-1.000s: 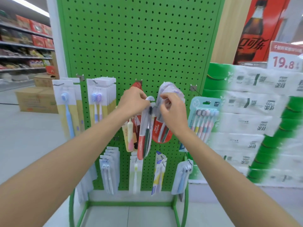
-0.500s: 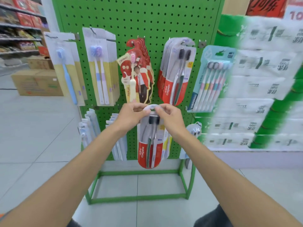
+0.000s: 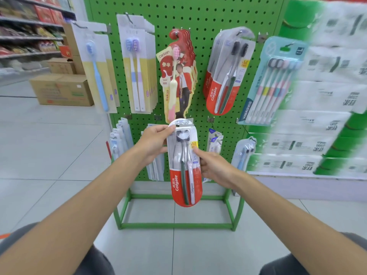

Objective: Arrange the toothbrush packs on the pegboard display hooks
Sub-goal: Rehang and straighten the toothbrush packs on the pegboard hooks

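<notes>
A red-and-clear Colgate toothbrush pack (image 3: 184, 175) hangs upright in front of the lower row of the green pegboard (image 3: 198, 18). My left hand (image 3: 154, 144) grips its top left edge, thumb on the front. My right hand (image 3: 213, 165) pinches its right edge at mid height. On the upper hooks hang yellow-and-white single-brush packs (image 3: 99, 76), twin-brush packs (image 3: 137, 72), red canban packs (image 3: 178, 76), more Colgate packs (image 3: 226, 76) and a teal multi-brush pack (image 3: 274, 82). The hook behind the held pack is hidden.
White packs (image 3: 121, 139) and a clear pack (image 3: 244, 153) hang on the lower hooks. Stacked tissue packs (image 3: 321, 116) stand close on the right. A cardboard box (image 3: 61, 90) sits on the tiled floor at left, with store shelves (image 3: 29, 36) behind it. The green stand frame (image 3: 176, 226) rests on the floor.
Both hands carried the Colgate pack from the upper hook down to the lower row. My right hand slid from the pack's top to its right edge. The view dropped lower.
</notes>
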Demonstrator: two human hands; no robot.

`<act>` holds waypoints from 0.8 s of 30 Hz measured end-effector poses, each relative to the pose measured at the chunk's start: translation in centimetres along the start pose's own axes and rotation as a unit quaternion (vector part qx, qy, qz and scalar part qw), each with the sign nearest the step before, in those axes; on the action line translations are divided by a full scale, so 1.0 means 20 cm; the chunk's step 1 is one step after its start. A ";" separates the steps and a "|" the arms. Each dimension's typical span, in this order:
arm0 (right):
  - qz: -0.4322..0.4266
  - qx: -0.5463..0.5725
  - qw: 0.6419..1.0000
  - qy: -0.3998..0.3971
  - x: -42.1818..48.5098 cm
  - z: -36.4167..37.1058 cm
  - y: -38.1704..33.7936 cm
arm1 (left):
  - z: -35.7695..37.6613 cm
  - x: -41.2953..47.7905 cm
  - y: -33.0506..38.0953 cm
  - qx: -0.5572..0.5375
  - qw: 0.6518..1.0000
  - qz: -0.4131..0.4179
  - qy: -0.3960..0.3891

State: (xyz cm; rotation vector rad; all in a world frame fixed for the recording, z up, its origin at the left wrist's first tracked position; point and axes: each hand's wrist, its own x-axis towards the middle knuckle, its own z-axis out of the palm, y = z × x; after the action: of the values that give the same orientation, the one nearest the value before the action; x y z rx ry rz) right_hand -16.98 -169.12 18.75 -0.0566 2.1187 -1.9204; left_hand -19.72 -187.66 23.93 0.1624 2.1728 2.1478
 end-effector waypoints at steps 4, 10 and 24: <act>0.027 -0.001 0.999 -0.024 -0.04 -0.03 0.10 | 0.00 0.01 -0.01 -0.020 0.999 -0.004 0.028; 0.052 -0.027 0.995 -0.081 -0.11 -0.10 0.20 | 0.03 0.04 -0.03 -0.013 0.998 -0.016 0.053; -0.011 -0.082 0.995 -0.052 -0.14 -0.10 0.22 | 0.04 -0.02 -0.03 0.229 0.970 0.050 -0.061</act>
State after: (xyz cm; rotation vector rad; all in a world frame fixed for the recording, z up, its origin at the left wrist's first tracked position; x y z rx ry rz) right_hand -14.02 -166.05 15.02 -0.2091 2.2084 -1.7119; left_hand -19.23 -186.84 23.41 0.4261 2.5917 1.5883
